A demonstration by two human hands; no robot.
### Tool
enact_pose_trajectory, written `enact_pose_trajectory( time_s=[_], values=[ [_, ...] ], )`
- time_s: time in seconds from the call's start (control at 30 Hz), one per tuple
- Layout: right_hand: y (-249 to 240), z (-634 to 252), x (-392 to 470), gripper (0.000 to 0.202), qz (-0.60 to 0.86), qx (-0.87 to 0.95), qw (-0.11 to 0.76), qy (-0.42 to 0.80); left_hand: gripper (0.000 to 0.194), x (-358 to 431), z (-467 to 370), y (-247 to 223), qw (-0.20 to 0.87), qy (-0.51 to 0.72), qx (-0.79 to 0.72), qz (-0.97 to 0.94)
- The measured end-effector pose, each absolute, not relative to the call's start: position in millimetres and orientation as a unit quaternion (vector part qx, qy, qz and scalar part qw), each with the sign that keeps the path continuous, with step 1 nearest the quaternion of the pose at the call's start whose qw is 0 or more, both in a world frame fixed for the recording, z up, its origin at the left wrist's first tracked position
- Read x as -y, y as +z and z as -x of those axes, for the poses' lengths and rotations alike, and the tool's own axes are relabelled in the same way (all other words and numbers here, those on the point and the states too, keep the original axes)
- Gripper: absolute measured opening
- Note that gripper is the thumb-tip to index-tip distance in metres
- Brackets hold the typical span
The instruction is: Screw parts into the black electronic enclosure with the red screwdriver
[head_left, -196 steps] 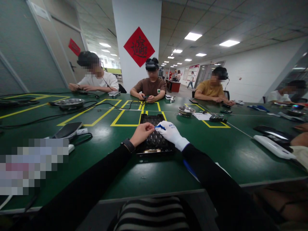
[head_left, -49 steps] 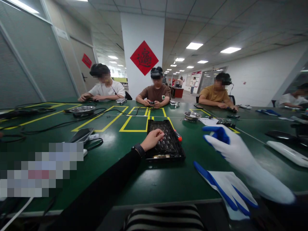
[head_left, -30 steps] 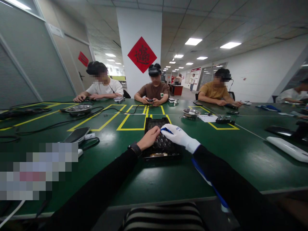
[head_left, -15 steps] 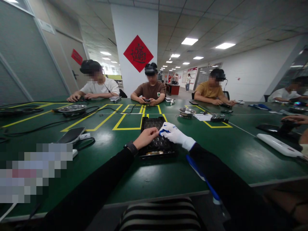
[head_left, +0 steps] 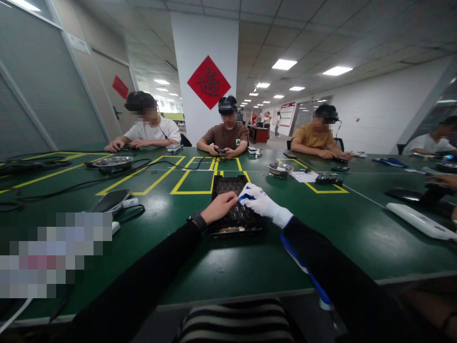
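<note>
Over an open black case (head_left: 230, 184) on the green table, my two hands meet at the fingertips. My left hand (head_left: 222, 206) is bare, with a dark band at the wrist; its fingers are curled together, and whatever they pinch is hidden. A white glove with blue fingertips covers my right hand (head_left: 260, 201). Its fingers are also closed, and I cannot make out what is between them. Small shiny pieces lie in the case's compartments, partly covered by my hands. Beside my right forearm lies a blue and white item (head_left: 293, 250), partly hidden under the sleeve.
A metal bowl (head_left: 280, 169) and a white paper (head_left: 304, 176) lie beyond the case to the right. Another bowl (head_left: 113, 163) and black cables stand at left. A white elongated device (head_left: 419, 221) lies far right. Several people wearing headsets sit around the table.
The whole view has shifted slightly right and down. My hands stay together over the case; the fingers of my left hand have turned slightly more downward.
</note>
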State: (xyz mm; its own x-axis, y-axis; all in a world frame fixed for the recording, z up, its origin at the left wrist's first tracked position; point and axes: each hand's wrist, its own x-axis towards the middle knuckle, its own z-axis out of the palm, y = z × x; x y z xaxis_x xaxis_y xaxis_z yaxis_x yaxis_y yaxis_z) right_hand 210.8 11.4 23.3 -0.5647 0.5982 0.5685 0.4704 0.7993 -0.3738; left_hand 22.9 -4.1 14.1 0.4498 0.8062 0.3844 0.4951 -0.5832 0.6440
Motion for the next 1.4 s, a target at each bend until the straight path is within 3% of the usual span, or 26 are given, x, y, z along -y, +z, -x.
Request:
enact_pose_trajectory(
  time_s=[0.33,0.63,1.07,1.4],
  values=[
    [13,-211,-23,0.011,0.417,0.8,0.378,0.209,0.021,0,-21,10,0.206,0.414,-0.409,-0.787],
    [2,-215,-33,0.015,0.413,0.803,0.353,0.244,0.02,0,-19,9,0.182,0.419,-0.377,-0.805],
    [15,-215,-15,0.016,0.381,0.863,0.332,0.007,0.017,-6,-20,4,0.16,0.377,-0.404,-0.818],
    [14,-216,-17,0.014,0.336,0.878,0.34,0.007,0.021,-8,-19,2,0.157,0.38,-0.415,-0.811]
  ],
)
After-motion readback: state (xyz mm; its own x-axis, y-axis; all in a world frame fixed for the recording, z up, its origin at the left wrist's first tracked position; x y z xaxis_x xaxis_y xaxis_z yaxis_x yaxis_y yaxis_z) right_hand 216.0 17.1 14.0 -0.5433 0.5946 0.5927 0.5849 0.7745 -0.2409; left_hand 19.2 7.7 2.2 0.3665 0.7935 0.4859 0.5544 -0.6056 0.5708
